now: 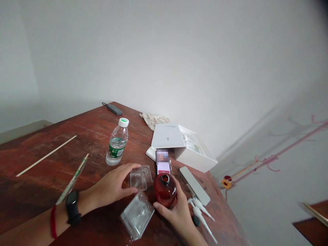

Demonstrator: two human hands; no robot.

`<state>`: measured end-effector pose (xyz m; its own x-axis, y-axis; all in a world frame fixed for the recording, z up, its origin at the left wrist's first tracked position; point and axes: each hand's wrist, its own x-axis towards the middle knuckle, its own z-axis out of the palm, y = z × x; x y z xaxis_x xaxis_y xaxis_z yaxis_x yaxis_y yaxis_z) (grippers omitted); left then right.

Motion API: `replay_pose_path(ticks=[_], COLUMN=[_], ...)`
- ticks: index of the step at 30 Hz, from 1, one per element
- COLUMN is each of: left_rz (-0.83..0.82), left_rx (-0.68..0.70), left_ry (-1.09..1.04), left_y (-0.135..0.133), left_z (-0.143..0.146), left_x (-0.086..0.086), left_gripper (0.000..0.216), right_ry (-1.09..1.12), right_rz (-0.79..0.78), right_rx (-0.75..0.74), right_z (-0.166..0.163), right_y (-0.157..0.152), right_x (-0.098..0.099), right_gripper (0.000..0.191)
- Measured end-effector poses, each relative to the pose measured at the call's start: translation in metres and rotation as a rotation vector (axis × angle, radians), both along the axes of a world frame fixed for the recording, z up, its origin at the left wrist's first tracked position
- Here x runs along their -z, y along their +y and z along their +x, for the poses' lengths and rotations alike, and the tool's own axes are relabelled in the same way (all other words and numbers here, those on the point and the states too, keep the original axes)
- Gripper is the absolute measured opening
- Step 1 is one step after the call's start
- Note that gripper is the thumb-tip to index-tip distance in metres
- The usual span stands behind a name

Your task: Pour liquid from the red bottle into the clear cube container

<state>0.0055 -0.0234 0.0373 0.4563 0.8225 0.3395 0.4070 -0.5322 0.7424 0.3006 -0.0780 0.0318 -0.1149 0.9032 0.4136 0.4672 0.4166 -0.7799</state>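
The brown bottle (165,190) stands open with the right hand (179,213) clamped round it, the left hand (112,188) rests with fingers apart against the clear tray (140,178) at its ten o'clock, and the droppers (202,213) lie untouched at four o'clock.

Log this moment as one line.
left hand: holds clear case | right hand: holds red bottle | second case: at near edge

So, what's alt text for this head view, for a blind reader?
The right hand holds a red-brown bottle on a wooden table while the left hand touches a clear plastic case. A water bottle and open white box stand behind.
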Motion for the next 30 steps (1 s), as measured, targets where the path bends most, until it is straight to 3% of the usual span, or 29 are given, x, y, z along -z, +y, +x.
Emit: replay_pose_path(ticks=[10, 19, 30], left_rz=[0.139, 0.151, 0.124], left_rx=[-0.031, -0.011, -0.011], left_ry=[-0.04, -0.026, 0.016], left_y=[-0.001, -0.005, -0.001], left_z=[-0.001, 0.0, -0.003], left_x=[0.0, -0.007, 0.004], left_gripper=[0.06, 0.062, 0.079], right_ry=[0.042, 0.043, 0.043], right_rz=[-0.035, -0.047, -0.047], right_rx=[-0.011, -0.032, -0.033], right_z=[0.001, 0.002, 0.0], right_y=[0.003, 0.004, 0.002], right_x=[0.005, 0.006, 0.003], right_gripper=[0.087, 0.086, 0.084])
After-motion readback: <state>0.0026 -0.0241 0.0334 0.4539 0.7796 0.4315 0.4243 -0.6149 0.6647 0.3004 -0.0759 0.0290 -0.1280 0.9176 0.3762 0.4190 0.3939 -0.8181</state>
